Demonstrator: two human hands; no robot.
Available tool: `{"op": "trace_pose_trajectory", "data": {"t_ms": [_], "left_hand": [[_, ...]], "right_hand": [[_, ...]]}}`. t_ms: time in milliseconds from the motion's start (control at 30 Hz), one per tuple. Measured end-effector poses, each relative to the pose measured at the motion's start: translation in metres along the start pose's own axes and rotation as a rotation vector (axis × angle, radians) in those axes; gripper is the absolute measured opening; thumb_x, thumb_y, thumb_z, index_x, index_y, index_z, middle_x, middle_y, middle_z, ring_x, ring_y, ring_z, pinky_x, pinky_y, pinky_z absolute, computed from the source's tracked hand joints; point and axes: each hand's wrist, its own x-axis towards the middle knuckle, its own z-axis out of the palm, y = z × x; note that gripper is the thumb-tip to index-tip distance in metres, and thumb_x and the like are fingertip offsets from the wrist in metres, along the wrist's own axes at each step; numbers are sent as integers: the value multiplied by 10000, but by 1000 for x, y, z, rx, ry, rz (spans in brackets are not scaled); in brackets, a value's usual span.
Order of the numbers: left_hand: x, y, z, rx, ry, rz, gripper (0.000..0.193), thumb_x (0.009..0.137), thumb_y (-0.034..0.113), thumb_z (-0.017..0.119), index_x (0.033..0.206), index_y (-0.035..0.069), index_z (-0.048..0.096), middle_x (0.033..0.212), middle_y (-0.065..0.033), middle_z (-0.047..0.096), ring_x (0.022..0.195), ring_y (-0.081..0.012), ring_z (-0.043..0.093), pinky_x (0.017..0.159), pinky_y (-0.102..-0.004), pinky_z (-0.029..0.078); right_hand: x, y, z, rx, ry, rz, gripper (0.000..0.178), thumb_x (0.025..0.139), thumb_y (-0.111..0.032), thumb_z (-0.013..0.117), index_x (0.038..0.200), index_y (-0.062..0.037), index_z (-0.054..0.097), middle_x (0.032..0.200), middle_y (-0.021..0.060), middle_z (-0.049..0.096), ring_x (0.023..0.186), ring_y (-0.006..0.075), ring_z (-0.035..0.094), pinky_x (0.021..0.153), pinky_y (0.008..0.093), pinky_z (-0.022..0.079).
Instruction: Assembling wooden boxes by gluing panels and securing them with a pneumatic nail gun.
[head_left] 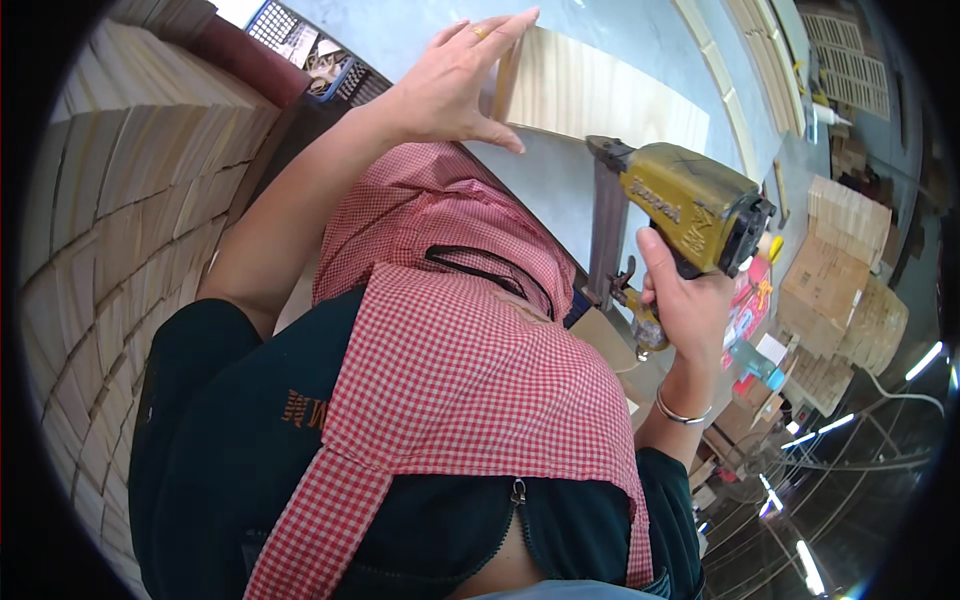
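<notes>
A pale wooden board (600, 90) lies on the grey-blue work surface, with a narrow wooden piece standing along its left end. My left hand (455, 80) spans that end, fingers at the far corner and thumb at the near one, its palm against the narrow piece. My right hand (685, 300) is wrapped around the handle of a yellow and black air nail gun (690, 195). The gun's nose is at the near edge of the board; whether they touch is hard to tell. Its long grey magazine (607, 225) points back toward my apron.
Tall stacks of wooden boards (130, 200) rise on my left. A blue plastic basket (345, 80) stands beyond my left forearm. Long wooden strips (765, 60) lie at the far side. Cardboard boxes (825, 280) and a bluish bottle (757, 365) are to the right.
</notes>
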Motion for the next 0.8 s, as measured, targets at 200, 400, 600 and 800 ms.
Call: {"op": "trace_pose_trajectory", "data": {"t_ms": [200,400,600,800], "left_hand": [[20,33,1,23,-76,-124,1353,531,430,980,1614,166,213,1509,-139,504,1420,-309,439,1273,-490,192],[23,37,7,41,-46,-104,1337,540,447,972,1610,156,226,1499,-140,516,1413,-294,457,1273,-484,183],[17,30,17,81,-26,-98,1255,554,467,952,1568,136,291,1492,-137,518,1414,-304,448,1250,-486,214],[14,23,25,125,-3,-94,1178,568,487,932,1525,115,356,1484,-134,520,1415,-313,440,1228,-488,245]], "right_hand": [[9,-27,-19,5,-197,12,365,848,-69,801,1162,48,657,1100,157,744,940,245,740,737,300,595],[10,-23,-20,55,-210,-10,387,849,-64,799,1183,54,642,1110,162,740,922,245,744,732,296,599],[9,-22,-15,79,-180,0,404,854,-73,801,1197,53,630,1122,174,735,936,258,744,738,299,602],[9,-23,-13,49,-173,24,417,854,-93,809,1199,50,623,1117,180,734,945,266,745,739,302,604]]}}
